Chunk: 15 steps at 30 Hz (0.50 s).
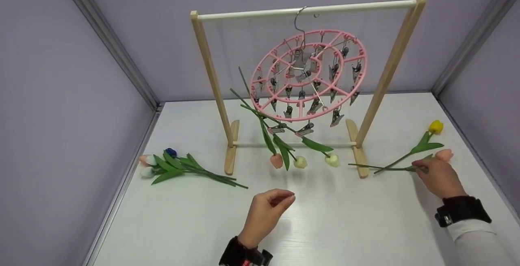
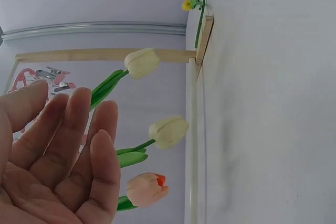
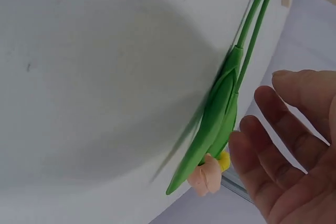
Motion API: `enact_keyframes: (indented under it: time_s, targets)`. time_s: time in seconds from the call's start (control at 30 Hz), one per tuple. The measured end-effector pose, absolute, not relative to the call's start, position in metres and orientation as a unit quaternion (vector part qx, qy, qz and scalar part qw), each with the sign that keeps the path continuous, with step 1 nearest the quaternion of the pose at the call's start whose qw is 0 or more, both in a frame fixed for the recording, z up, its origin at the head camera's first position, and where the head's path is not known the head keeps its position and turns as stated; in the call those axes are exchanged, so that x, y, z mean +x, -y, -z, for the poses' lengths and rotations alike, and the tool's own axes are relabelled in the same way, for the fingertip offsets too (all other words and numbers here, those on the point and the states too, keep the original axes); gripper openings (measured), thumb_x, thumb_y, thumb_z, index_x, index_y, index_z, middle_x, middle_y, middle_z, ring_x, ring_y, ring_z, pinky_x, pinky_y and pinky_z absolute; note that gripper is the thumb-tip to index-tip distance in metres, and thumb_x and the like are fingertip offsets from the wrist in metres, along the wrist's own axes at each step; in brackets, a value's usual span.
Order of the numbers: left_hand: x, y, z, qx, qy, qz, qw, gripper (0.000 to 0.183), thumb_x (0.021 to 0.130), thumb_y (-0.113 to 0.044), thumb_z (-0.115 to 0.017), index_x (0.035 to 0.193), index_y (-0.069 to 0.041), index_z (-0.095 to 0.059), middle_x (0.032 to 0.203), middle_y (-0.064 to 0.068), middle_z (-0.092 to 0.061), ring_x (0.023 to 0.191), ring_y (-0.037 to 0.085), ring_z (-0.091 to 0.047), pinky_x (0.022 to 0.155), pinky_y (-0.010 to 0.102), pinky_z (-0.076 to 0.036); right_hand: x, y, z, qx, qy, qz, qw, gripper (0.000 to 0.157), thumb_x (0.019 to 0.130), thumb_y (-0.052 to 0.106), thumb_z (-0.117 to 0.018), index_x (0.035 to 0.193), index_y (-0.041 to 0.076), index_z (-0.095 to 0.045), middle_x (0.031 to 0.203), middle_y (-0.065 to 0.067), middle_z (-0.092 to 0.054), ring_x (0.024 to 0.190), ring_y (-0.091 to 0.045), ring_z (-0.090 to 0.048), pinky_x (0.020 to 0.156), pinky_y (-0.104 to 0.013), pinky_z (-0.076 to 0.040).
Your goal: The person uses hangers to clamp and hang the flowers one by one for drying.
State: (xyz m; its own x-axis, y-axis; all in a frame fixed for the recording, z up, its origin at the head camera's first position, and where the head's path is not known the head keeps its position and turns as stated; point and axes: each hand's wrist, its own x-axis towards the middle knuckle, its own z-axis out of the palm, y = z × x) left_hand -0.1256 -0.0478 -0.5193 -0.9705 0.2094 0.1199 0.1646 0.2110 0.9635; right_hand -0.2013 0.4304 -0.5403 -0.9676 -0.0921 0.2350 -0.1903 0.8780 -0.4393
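Note:
My right hand [image 1: 440, 176] is over the leaves of a pink tulip [image 1: 444, 154] lying on the table at the right. In the right wrist view, its loosely bent fingers are beside the green stems, with a gap between thumb and fingers. A yellow tulip [image 1: 436, 127] lies beyond, its stem crossing the pink one's. My left hand [image 1: 264, 213] hovers over the front middle, fingers bent and holding nothing. Above it, a peach tulip [image 1: 276, 161] and two cream tulips [image 2: 169, 131] hang heads down at a pink round clip hanger [image 1: 300, 117].
The hanger hooks onto the top bar [image 1: 252, 14] of a wooden stand [image 1: 382, 83], with several metal clips [image 1: 336, 117] dangling. Several tulips with a blue one [image 1: 170, 152] lie at the left of the white table [image 1: 183, 225]. Grey walls [image 1: 61, 120] enclose the sides and back.

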Motion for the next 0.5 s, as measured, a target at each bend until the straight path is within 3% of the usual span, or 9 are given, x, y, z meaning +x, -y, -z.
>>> enact_keyframes:
  time_s: [0.2, 0.37, 0.5]
  targets:
    - [-0.121, 0.044, 0.516, 0.126, -0.789, -0.601, 0.024, 0.019, 0.093, -0.032, -0.071, 0.098, -0.015, -0.078, 0.089, -0.01, -0.072, 0.076, 0.006, -0.065, 0.069, 0.025, -0.053, -0.217, -0.431, 0.546, 0.09, 0.967, -0.211, 0.106, 0.024, 0.082, -0.012, -0.066, 0.106, -0.011, -0.069, 0.106, -0.036, -0.062, 0.095, -0.054, -0.059, 0.075, -0.062, -0.048]
    - [-0.116, 0.04, 0.513, 0.139, -0.789, -0.597, 0.028, 0.018, 0.094, -0.031, -0.07, 0.098, -0.016, -0.078, 0.088, -0.011, -0.072, 0.077, 0.005, -0.064, 0.069, 0.024, -0.052, -0.236, -0.43, 0.548, 0.116, 0.974, -0.159, 0.114, 0.027, 0.08, -0.016, -0.064, 0.106, -0.009, -0.069, 0.105, -0.035, -0.063, 0.095, -0.055, -0.057, 0.081, -0.062, -0.046]
    - [-0.114, 0.036, 0.512, 0.15, -0.79, -0.593, 0.029, 0.019, 0.094, -0.032, -0.07, 0.098, -0.015, -0.078, 0.088, -0.012, -0.072, 0.076, 0.004, -0.063, 0.068, 0.024, -0.052, -0.249, -0.43, 0.55, 0.135, 0.979, -0.115, 0.105, 0.034, 0.077, -0.02, -0.06, 0.106, -0.006, -0.07, 0.103, -0.03, -0.063, 0.09, -0.052, -0.059, 0.077, -0.059, -0.049]
